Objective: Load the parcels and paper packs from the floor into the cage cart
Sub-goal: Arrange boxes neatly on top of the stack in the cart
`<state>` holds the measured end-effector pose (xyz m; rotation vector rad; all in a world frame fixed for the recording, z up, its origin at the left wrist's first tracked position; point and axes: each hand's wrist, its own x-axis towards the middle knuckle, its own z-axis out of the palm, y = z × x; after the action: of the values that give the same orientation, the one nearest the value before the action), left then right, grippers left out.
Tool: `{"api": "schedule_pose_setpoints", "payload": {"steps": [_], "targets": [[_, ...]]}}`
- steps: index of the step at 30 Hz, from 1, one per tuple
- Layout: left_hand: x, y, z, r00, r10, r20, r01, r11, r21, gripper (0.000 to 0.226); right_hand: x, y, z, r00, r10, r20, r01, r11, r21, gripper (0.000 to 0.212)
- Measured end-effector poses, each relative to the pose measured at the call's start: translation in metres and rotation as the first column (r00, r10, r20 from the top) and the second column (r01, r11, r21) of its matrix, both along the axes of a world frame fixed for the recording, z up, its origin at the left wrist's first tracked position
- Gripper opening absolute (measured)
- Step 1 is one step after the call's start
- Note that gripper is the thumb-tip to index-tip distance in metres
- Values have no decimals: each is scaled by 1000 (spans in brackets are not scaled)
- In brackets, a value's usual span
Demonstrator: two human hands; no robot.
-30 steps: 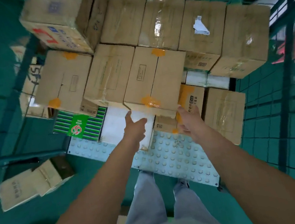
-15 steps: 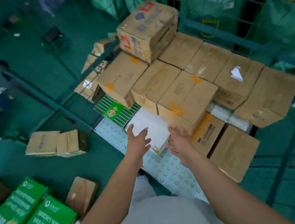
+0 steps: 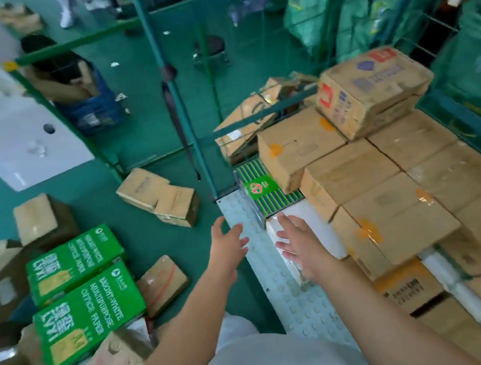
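Note:
The cage cart (image 3: 287,290) with green mesh walls stands to my right, its studded pale floor partly bare. Several brown parcels (image 3: 395,213) are stacked inside, with a white pack (image 3: 315,233) and a green striped pack (image 3: 261,188) at the near left. My left hand (image 3: 228,245) hovers open over the cart's front edge, holding nothing. My right hand (image 3: 298,243) is open above the white pack; whether it touches it is unclear. On the floor to my left lie two green office paper packs (image 3: 82,294) and several brown parcels (image 3: 157,192).
A green cart post (image 3: 176,97) rises just left of the stack. A white cabinet (image 3: 10,139) and a blue bin of cardboard (image 3: 90,102) stand at far left. Green sacks (image 3: 361,0) hang behind the cart. A small taped parcel (image 3: 162,281) lies beside the green packs.
Both hands have let go of the brown parcel on the stack and drawn back, open. My view has swung left, bringing the floor parcels and green paper packs into sight.

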<state>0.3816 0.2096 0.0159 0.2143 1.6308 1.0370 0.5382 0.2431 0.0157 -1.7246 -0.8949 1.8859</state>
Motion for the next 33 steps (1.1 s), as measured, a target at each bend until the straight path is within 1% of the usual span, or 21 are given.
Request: {"api": "schedule_pose_setpoints", "payload": {"steps": [5, 10, 14, 16, 18, 22, 25, 26, 27, 30, 33], "targets": [[-68, 5, 5, 991, 133, 14, -132, 991, -18, 56, -79, 22, 4, 987, 160, 24, -161, 987, 9, 37], [-148, 11, 3, 969, 249, -9, -249, 968, -40, 48, -166, 44, 5, 963, 264, 44, -265, 964, 19, 41], [-215, 0, -1, 927, 376, -6, -376, 926, -29, 41, -245, 48, 1, 916, 399, 43, -401, 915, 36, 44], [-244, -13, -2, 897, 443, 16, -442, 897, -27, 45, -282, 44, 2, 875, 484, 32, -485, 874, 43, 42], [-271, -29, -4, 847, 531, 21, -530, 847, -31, 48, -318, 38, 3, 822, 569, 31, -570, 821, 45, 44], [-308, -59, -6, 736, 675, 53, -674, 738, -44, 45, -375, 29, 10, 707, 706, 46, -707, 704, 66, 47], [-326, -75, -8, 665, 747, 28, -746, 665, -39, 37, -407, 23, 11, 638, 768, 56, -770, 634, 71, 42], [-334, -81, -10, 631, 776, 20, -775, 631, -38, 38, -421, 20, 11, 603, 795, 60, -797, 600, 66, 40], [-337, -83, -13, 626, 780, 6, -779, 625, -42, 40, -425, 19, 10, 588, 806, 62, -809, 585, 61, 39], [-353, -90, -18, 558, 830, -10, -829, 556, -56, 46, -454, 17, 5, 499, 864, 68, -866, 497, 49, 45], [-368, -84, -21, 493, 870, 7, -868, 492, -64, 42, -479, 27, 2, 436, 897, 67, -900, 434, 43, 49]]}}
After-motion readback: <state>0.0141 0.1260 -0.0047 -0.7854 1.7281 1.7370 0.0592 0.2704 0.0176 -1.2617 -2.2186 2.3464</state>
